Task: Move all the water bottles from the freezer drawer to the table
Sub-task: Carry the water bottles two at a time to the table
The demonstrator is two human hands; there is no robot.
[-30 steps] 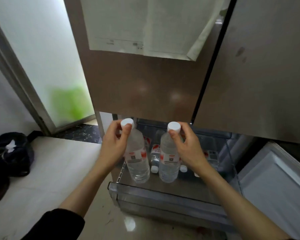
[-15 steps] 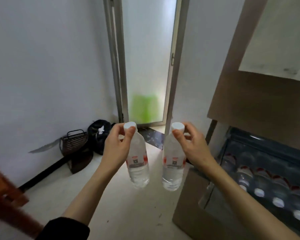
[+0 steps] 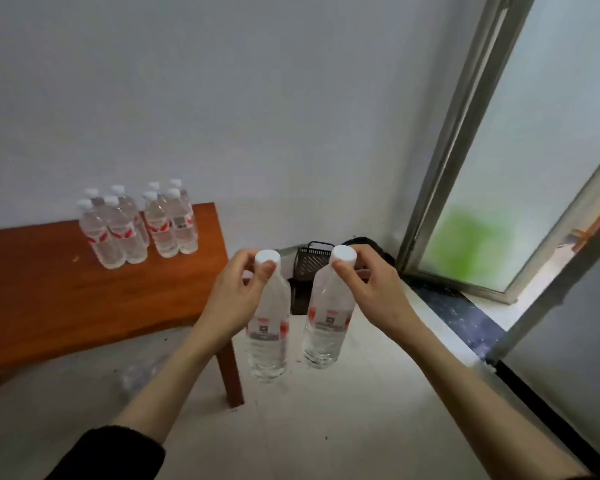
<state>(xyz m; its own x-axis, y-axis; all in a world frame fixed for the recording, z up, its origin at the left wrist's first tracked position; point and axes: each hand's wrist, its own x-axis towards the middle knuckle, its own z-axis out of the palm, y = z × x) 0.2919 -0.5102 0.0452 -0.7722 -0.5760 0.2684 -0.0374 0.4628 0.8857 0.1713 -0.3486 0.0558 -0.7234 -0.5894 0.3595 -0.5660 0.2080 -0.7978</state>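
My left hand pinches the white-capped neck of a clear water bottle with a red and white label. A second, matching water bottle hangs by its neck from my right hand. Both hang in the air over the floor, just right of the wooden table. Several water bottles stand upright in a cluster near the table's far right corner, by the wall. The freezer drawer is out of view.
A dark mesh basket and a black bag sit on the floor by the wall behind the held bottles. A frosted glass door in a metal frame stands at the right. A table leg is close to the left-hand bottle.
The view has swung left, away from the freezer drawer, to the table. Both hands still carry their bottles by the necks, now beside the table's right end.
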